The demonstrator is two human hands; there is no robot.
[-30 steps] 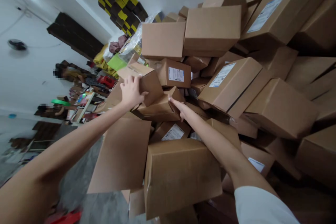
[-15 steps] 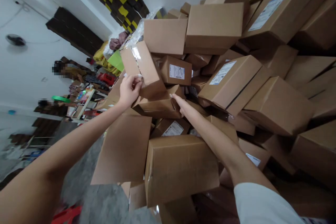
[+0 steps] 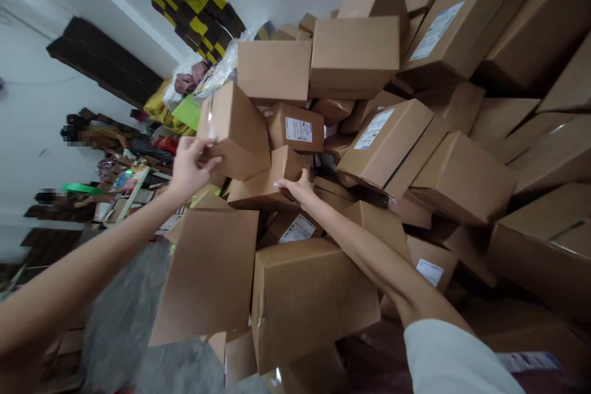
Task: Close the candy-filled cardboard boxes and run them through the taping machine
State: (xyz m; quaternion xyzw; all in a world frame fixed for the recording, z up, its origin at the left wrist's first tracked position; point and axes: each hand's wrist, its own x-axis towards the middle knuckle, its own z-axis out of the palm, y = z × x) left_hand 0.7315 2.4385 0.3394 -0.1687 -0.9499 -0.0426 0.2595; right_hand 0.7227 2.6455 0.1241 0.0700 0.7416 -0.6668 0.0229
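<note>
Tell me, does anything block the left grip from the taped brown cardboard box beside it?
Nothing visible does: the left grip appears to touch the near side of the taped brown cardboard box. The right grip is at a lower brown cardboard box, not in between.

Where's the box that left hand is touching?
In the head view, that box is left of centre, at the left hand, left of a labelled box and just above the lower box at the right hand.
</note>
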